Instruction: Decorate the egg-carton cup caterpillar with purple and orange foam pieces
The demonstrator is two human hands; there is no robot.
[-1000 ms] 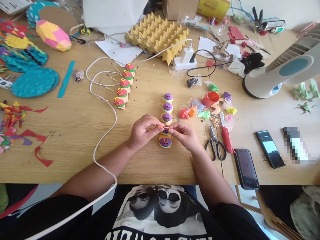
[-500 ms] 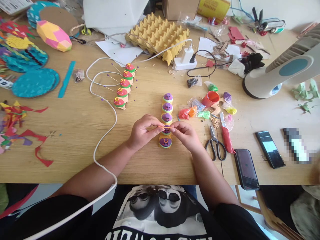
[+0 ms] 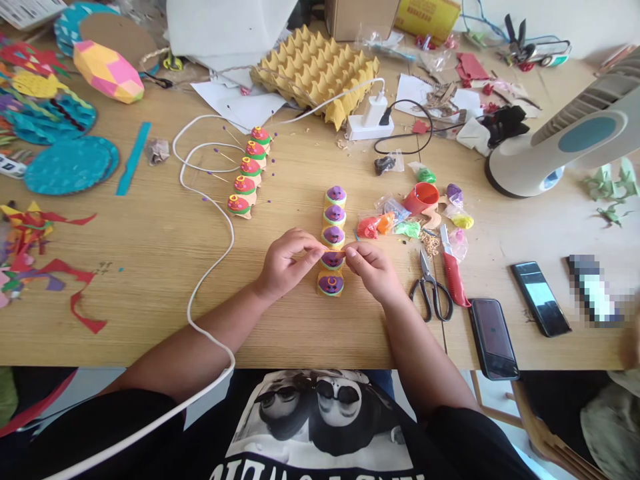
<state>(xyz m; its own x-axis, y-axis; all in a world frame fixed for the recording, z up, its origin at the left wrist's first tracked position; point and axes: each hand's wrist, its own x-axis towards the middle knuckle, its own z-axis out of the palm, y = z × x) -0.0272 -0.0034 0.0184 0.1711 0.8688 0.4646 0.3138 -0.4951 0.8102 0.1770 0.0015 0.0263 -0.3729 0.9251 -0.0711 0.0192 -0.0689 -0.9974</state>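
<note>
A thin orange strand of modelling clay (image 3: 334,251) stretches between my two hands, one end pinched by each. My left hand (image 3: 291,262) grips its left end between thumb and fingertips, and my right hand (image 3: 373,267) has the right end the same way. Beneath the strand stands a row of egg-carton cups (image 3: 334,235) topped with purple clay and small dark faces. The nearest purple cup (image 3: 331,285) carries an orange curl on its top. To the left is a second row of cups (image 3: 245,185) in red and green clay, with pins sticking out.
Bagged clay (image 3: 369,227) and a red cup (image 3: 421,197) lie right of the purple row. Scissors (image 3: 431,293), a red-handled knife (image 3: 454,273) and phones (image 3: 495,338) are near my right arm. A white cable (image 3: 200,327) crosses my left forearm. A yellow egg tray (image 3: 315,73) sits behind.
My fingertips have moved slightly apart, the left hand leftward and the right hand rightward. The orange strand between them looks thinner and a little lower.
</note>
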